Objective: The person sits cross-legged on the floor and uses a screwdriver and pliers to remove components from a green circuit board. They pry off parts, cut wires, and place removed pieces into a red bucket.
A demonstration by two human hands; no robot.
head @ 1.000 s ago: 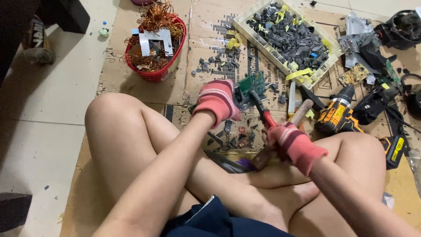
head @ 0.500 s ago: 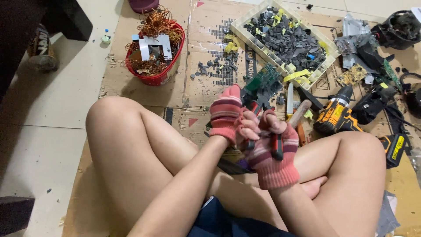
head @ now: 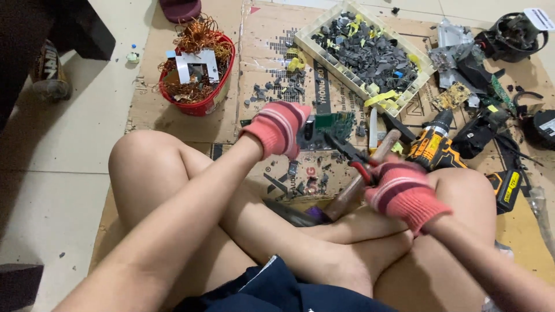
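Single view, head-mounted, looking steeply down and forward over crossed legs onto floor (head: 52, 190). Close range: hands (head: 341, 164) mid-frame, knees at left and right. Far edge takes in cardboard sheet (head: 263, 34), red basket (head: 199, 104) far left, parts tray (head: 324, 49) far right.

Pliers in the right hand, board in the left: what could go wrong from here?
Bare legs sit right under the work, so snapped bits could hit skin. The pliers point toward the left hand holding the green circuit board; a slip might jab the glove. Sharp scrap litters the cardboard.
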